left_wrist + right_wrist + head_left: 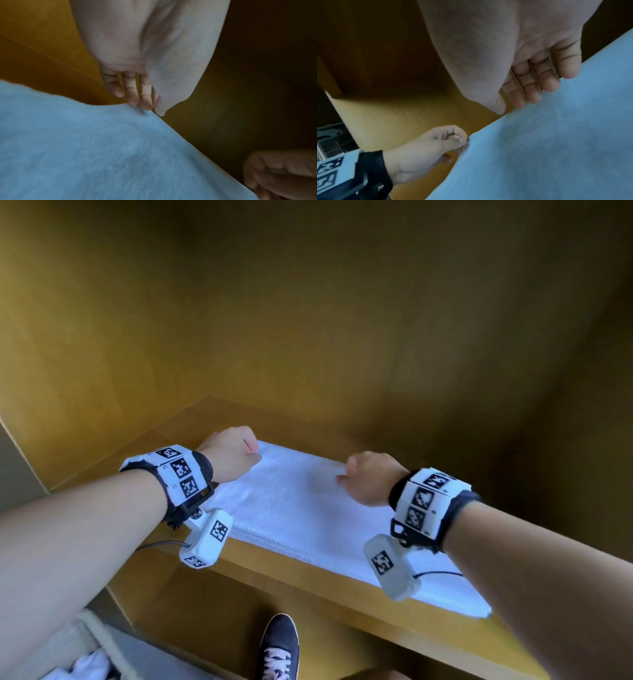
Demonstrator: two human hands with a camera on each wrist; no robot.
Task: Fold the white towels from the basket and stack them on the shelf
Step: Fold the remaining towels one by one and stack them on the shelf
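Towel (308,508): white, folded, flat on the wooden shelf (267,573).
Left grip (233,455): pinches the towel's far-left corner.
Right grip (371,477): fingers curled onto the towel's far edge.

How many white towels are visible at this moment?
2. One towel lies flat on the wooden shelf, its far edge pinched by the left hand and right hand. White cloth, likely another towel, shows at bottom left; more may be hidden.

Head view looks down from above into the shelf (301,419); both wrist views sit close, looking along the fingers (132,93), sharing the towel's (308,508) far edge.
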